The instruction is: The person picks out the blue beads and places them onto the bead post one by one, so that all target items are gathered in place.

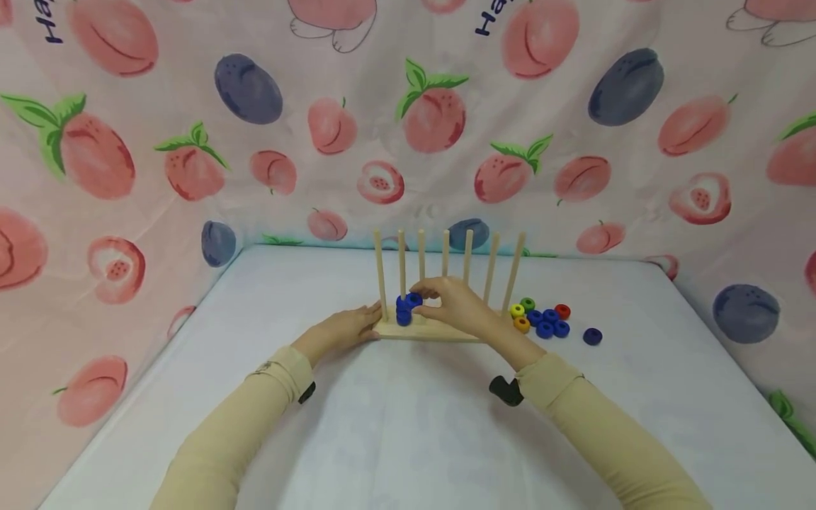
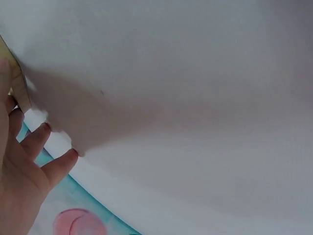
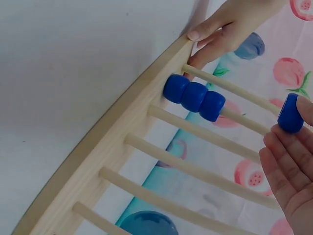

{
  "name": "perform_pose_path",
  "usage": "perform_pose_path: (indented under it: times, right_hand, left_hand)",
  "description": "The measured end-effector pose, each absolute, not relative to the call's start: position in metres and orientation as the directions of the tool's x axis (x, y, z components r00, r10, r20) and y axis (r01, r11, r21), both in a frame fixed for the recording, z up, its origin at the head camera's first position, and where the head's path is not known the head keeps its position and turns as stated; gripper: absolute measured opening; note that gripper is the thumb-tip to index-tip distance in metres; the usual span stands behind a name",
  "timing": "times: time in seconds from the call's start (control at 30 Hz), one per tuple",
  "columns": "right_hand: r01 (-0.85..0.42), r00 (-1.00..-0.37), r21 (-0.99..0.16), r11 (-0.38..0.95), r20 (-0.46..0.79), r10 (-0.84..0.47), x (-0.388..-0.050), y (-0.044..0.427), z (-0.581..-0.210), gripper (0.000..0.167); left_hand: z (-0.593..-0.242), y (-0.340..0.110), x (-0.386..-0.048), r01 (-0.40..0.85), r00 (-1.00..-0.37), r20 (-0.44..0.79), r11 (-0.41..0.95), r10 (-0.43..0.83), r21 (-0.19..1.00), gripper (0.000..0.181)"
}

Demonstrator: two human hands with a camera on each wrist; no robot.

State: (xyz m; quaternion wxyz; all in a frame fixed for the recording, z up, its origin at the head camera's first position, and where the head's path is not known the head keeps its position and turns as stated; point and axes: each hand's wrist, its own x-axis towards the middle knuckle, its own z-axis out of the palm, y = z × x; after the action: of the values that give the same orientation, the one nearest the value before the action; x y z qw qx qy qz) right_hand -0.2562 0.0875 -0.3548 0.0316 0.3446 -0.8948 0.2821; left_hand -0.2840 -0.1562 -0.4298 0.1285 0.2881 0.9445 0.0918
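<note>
A wooden rack with several upright pegs has a pale base (image 1: 433, 331) on the white table. My left hand (image 1: 344, 329) holds the base's left end, thumb along the front edge in the right wrist view; its other fingers spread loosely in the left wrist view. Three blue beads (image 3: 194, 96) are stacked on the second peg from the left. Between thumb and fingertips, my right hand (image 1: 455, 304) pinches another blue bead (image 3: 291, 113). In the head view that bead overlaps the stack, slightly right of the peg; whether it touches the peg I cannot tell.
Right of the rack lie loose beads: several blue ones (image 1: 545, 329), a red one (image 1: 562, 311), plus green, yellow and orange ones. A dark blue bead (image 1: 593, 336) sits apart, farther right. A fruit-patterned cloth (image 1: 382, 127) hangs behind the table.
</note>
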Motion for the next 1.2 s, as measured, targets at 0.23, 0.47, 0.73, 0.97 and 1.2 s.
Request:
perform_pose_path:
  times: [0.23,0.47,0.73,0.97,1.2]
  right_hand:
    - [-0.657,-0.745,-0.492,0.572,0.304,-0.594,-0.257,0.082,-0.346,0.033]
    - [-0.674,-0.734,-0.507,0.537,0.379,-0.563,-0.259,0.076,-0.336,0.034]
    - [-0.687,-0.726,-0.504,0.522,0.474,-0.498,-0.261,0.070,-0.323,0.036]
    - [-0.754,-0.638,-0.399,0.522,0.637,-0.434,-0.259,0.069,-0.319,0.037]
    - [-0.789,-0.568,-0.335,0.516,0.717,-0.404,-0.265,0.066,-0.313,0.036]
  left_hand:
    - [-0.431,-0.152,-0.283,0.468,-0.815,-0.240,0.843,0.528,0.264,0.058]
    - [-0.432,-0.151,-0.286,0.436,-0.835,-0.238,0.861,0.496,0.263,0.059]
    - [-0.429,-0.151,-0.287,0.476,-0.826,-0.207,0.845,0.525,0.243,0.059]
    - [-0.433,-0.150,-0.288,0.510,-0.808,-0.199,0.828,0.554,0.234,0.058]
    - [-0.428,-0.148,-0.288,0.514,-0.807,-0.205,0.830,0.554,0.217,0.057]
